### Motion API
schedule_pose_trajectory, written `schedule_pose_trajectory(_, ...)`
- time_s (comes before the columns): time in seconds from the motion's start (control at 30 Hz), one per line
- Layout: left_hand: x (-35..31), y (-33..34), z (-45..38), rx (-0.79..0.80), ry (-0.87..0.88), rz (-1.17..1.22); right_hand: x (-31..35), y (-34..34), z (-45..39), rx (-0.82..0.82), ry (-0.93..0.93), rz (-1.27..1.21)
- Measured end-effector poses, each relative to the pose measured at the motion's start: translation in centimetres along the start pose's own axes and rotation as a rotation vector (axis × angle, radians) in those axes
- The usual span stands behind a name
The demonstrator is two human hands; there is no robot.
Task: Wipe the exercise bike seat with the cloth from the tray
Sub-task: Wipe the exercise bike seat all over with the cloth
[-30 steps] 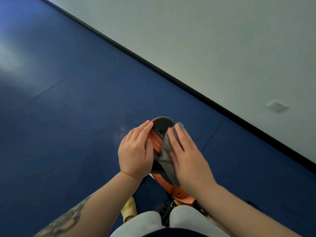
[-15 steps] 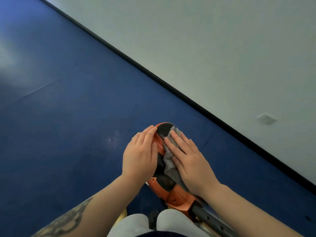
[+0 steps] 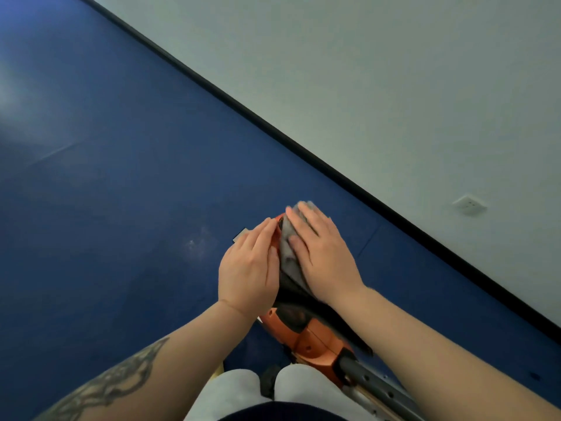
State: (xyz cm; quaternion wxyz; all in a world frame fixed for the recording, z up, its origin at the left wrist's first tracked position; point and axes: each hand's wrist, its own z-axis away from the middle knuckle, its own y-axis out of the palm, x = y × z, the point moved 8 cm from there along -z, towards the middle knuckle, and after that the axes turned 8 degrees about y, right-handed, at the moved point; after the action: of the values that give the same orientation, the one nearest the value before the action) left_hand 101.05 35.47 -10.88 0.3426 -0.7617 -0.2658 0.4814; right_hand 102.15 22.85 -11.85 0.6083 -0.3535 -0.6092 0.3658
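Note:
The black and orange exercise bike seat [image 3: 293, 322] shows low in the middle, mostly covered by my hands. A grey cloth [image 3: 288, 253] lies on top of it. My right hand [image 3: 321, 253] presses flat on the cloth with straight fingers reaching the seat's far tip. My left hand [image 3: 247, 268] rests with straight fingers along the seat's left orange edge. The seat's far end is hidden under the cloth and fingers.
The grey seat post [image 3: 373, 387] runs down to the lower right. Blue floor [image 3: 121, 192] spreads left and ahead. A pale wall [image 3: 394, 86] with a black skirting [image 3: 273, 129] and a socket [image 3: 469, 204] stands to the right. My knees [image 3: 258, 387] are at the bottom.
My right hand has slid the cloth forward along the seat to its far tip. My left hand stays on the left edge, its fingers now straighter.

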Motion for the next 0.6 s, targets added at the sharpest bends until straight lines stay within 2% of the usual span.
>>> schedule_pose_trajectory(0.07,0.0,-0.1,0.0,0.007,-0.002,-0.018,0.6,0.0,-2.2,-0.016,0.081,-0.010)
schedule_pose_trajectory(0.13,0.0,-0.1,0.2,0.011,-0.005,-0.029,0.6,-0.1,-2.0,-0.020,0.072,-0.015)
schedule_pose_trajectory(0.3,0.3,0.0,0.4,0.014,-0.017,-0.030,-1.9,-0.2,4.3,0.059,0.094,-0.104)
schedule_pose_trajectory(0.5,0.1,-0.2,0.2,-0.009,-0.005,-0.037,-0.9,-0.2,-1.0,0.066,0.229,-0.289)
schedule_pose_trajectory(0.6,0.0,-0.2,0.3,-0.016,0.011,-0.016,-0.8,-0.8,0.1,0.089,0.152,-0.414)
